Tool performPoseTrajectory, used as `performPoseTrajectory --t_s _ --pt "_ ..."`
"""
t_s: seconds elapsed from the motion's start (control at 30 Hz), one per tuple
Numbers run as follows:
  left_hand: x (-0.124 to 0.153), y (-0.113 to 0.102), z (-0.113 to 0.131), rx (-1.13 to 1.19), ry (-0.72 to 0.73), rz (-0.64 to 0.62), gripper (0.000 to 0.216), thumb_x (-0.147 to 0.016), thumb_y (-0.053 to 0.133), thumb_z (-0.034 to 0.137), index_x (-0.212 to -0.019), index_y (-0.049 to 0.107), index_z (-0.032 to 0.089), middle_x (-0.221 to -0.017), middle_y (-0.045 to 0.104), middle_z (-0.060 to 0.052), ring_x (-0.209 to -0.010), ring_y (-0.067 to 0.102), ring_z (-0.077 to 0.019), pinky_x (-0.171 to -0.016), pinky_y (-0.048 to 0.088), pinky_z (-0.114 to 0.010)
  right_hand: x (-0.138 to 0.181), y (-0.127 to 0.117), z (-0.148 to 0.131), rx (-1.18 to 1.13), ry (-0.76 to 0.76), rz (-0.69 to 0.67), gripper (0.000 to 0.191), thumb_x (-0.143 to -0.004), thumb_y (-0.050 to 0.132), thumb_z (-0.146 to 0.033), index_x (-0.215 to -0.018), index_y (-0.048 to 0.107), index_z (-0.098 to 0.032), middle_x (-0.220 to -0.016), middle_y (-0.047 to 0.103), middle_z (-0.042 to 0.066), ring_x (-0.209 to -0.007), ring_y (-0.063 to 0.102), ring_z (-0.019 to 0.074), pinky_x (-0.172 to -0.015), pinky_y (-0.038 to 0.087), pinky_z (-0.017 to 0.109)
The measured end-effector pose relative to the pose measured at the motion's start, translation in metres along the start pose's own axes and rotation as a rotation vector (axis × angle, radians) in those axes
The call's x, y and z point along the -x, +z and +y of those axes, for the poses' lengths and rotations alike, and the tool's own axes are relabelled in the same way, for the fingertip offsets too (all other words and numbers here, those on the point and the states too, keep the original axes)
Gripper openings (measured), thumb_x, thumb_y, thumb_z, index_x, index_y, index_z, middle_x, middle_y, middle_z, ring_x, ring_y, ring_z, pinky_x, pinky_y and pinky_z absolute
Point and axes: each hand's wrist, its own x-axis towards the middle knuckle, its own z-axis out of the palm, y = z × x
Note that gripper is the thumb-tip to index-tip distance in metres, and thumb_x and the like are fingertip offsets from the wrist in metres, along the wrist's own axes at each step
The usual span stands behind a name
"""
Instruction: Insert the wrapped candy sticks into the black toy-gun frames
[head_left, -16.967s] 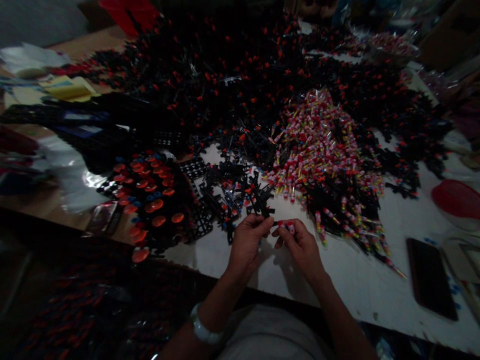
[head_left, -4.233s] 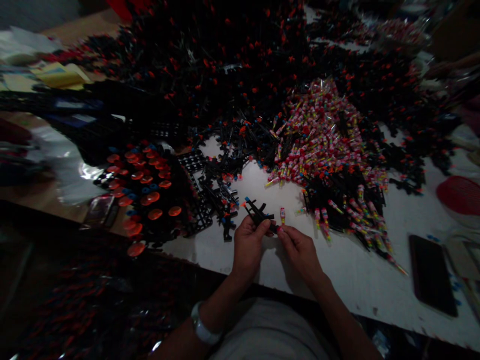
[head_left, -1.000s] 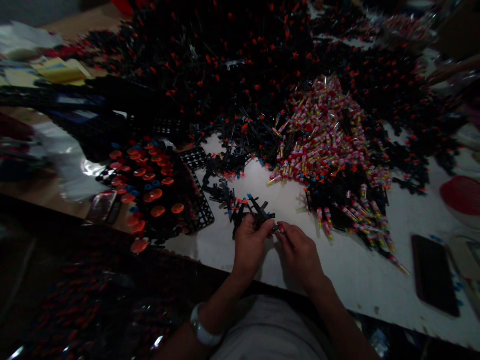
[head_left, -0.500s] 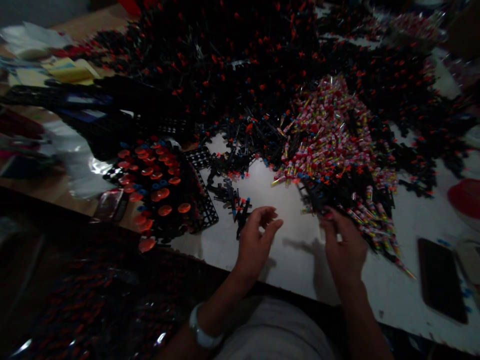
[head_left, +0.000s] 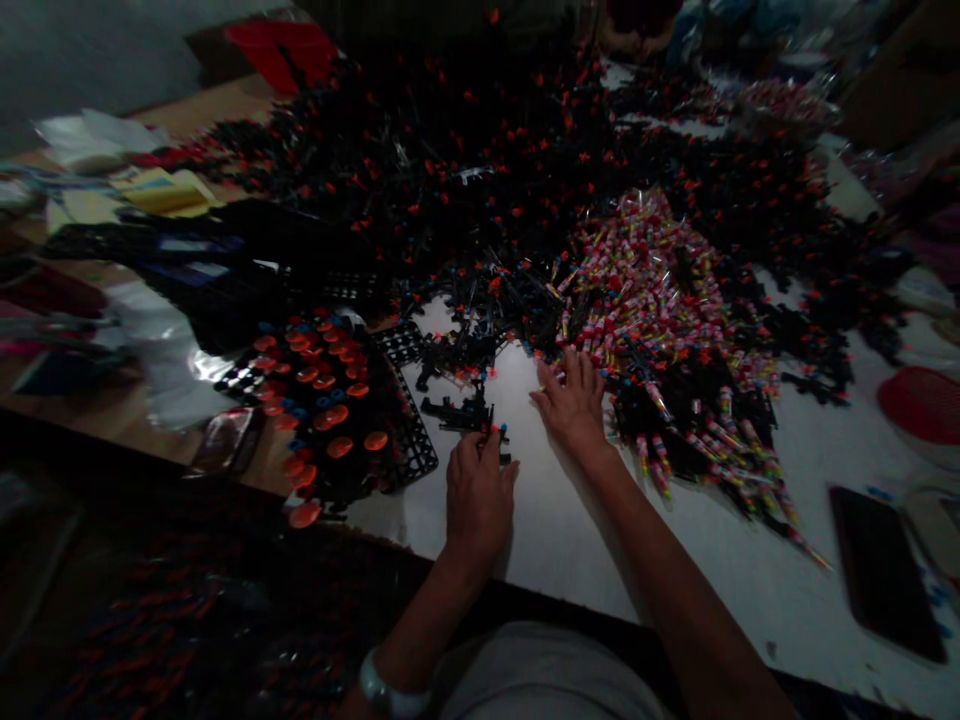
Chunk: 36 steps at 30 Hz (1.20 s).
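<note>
Because the small pieces lie so close together, picking one up cleanly seems to call for a light pinch rather than a sweep of the palm. At the black toy gun (head_left: 505, 457), which lies on the white table (head_left: 547, 560) right at the fingers of the left hand (head_left: 478, 498), a hold on the thick middle would likely be surer than one on the slim barrel. It also looks wise to keep clear of the second toy gun (head_left: 452, 413), just beyond those fingertips, so that the two do not snag. At the near edge of the heap of pink tubes (head_left: 649, 275), taking a loose outer tube should disturb the pile least.

The left hand is palm down, its fingers curled forward and the thumb angled off to the side; whether it grips the toy gun or only touches it, one cannot tell. The right hand (head_left: 574, 408) lies further forward, back up, fingers spread apart and seemingly holding nothing, their tips at the border of the heap. The right forearm slants inward across the table, more outstretched than the left, which carries a pale bracelet (head_left: 388, 688) near the wrist.
</note>
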Motion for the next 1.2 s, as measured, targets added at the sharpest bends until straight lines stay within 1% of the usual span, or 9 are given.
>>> performPoseTrajectory --t_s 0.1,0.2,0.4,0.5,0.6,0.77,0.87,1.0,1.2 --pt "0.0 -0.005 -0.009 0.01 -0.003 0.014 0.037 -0.085 0.051 0.025 -0.119 0.055 0.013 -0.11 0.051 -0.014 -0.106 0.049 -0.027 -0.096 0.045 -0.044 0.011 -0.002 0.006 -0.034 -0.085 -0.056 0.047 -0.087 0.053 -0.042 -0.128 0.052 -0.018 -0.146 0.036 0.016 -0.138 0.02 0.0359 -0.107 0.025 0.059" --pt "0.003 -0.009 -0.013 0.011 -0.024 0.006 0.034 -0.084 0.05 0.021 -0.117 0.056 0.015 -0.111 0.051 -0.013 -0.108 0.05 -0.0274 -0.095 0.046 -0.044 0.039 -0.007 0.005 -0.073 -0.186 -0.119 0.047 -0.091 0.048 -0.036 -0.134 0.046 -0.016 -0.146 0.037 0.014 -0.139 0.022 0.0302 -0.111 0.025 0.054" --pt "0.0 -0.021 -0.007 0.04 -0.13 -0.114 0.03 -0.077 0.06 0.019 -0.106 0.057 0.013 -0.11 0.05 -0.012 -0.106 0.053 -0.0282 -0.092 0.049 -0.043 0.073 -0.024 -0.001 -0.164 -0.309 -0.16 0.04 -0.093 0.044 -0.025 -0.133 0.048 -0.026 -0.149 0.036 0.007 -0.139 0.026 0.0265 -0.111 0.027 0.053" --pt "-0.004 -0.025 -0.007 0.039 -0.179 -0.111 0.028 -0.074 0.064 0.023 -0.1 0.057 0.013 -0.113 0.049 -0.012 -0.108 0.053 -0.0294 -0.092 0.049 -0.044 0.066 -0.036 0.007 -0.264 -0.212 -0.093 0.041 -0.094 0.04 -0.021 -0.134 0.047 -0.024 -0.144 0.042 0.009 -0.129 0.042 0.0209 -0.106 0.038 0.042" --pt "-0.004 -0.024 -0.01 0.073 -0.194 -0.043 0.026 -0.075 0.063 0.027 -0.097 0.056 0.015 -0.119 0.046 -0.013 -0.109 0.053 -0.029 -0.091 0.05 -0.044 0.05 -0.041 0.019 -0.232 -0.126 -0.027 0.038 -0.092 0.04 -0.015 -0.127 0.054 -0.02 -0.124 0.059 0.011 -0.114 0.052 0.0208 -0.098 0.044 0.038" --pt "0.003 -0.023 -0.013 0.129 -0.185 0.015 0.021 -0.083 0.054 0.032 -0.097 0.056 0.016 -0.121 0.045 -0.013 -0.097 0.061 -0.0246 -0.081 0.054 -0.04 0.031 -0.034 0.027 -0.107 -0.306 -0.198 0.022 -0.088 0.051 -0.016 -0.104 0.065 -0.02 -0.103 0.066 0.008 -0.099 0.05 0.0237 -0.091 0.042 0.038" --pt "0.009 -0.027 -0.016 0.082 -0.157 0.022 0.027 -0.084 0.053 0.031 -0.106 0.055 0.015 -0.118 0.047 -0.014 -0.099 0.06 -0.0251 -0.081 0.053 -0.039 0.034 -0.031 0.029 -0.158 -0.318 -0.183 0.023 -0.088 0.048 -0.013 -0.104 0.064 -0.019 -0.106 0.064 0.008 -0.102 0.049 0.0223 -0.09 0.043 0.035" --pt "0.016 -0.032 -0.017 -0.006 -0.18 -0.047 0.03 -0.085 0.052 0.031 -0.111 0.054 0.015 -0.113 0.052 -0.013 -0.096 0.06 -0.0255 -0.08 0.053 -0.039 0.037 -0.035 0.034 -0.119 -0.327 -0.188 0.028 -0.088 0.046 -0.01 -0.11 0.061 -0.021 -0.114 0.059 0.008 -0.105 0.048 0.0218 -0.091 0.042 0.035" --pt "0.015 -0.031 -0.015 -0.052 -0.222 -0.175 0.032 -0.086 0.05 0.039 -0.106 0.055 0.015 -0.102 0.057 -0.011 -0.093 0.061 -0.0265 -0.076 0.051 -0.038 0.038 -0.042 0.029 -0.063 -0.272 -0.121 0.016 -0.091 0.047 -0.02 -0.101 0.06 -0.018 -0.102 0.061 0.01 -0.098 0.051 0.0231 -0.088 0.041 0.037"
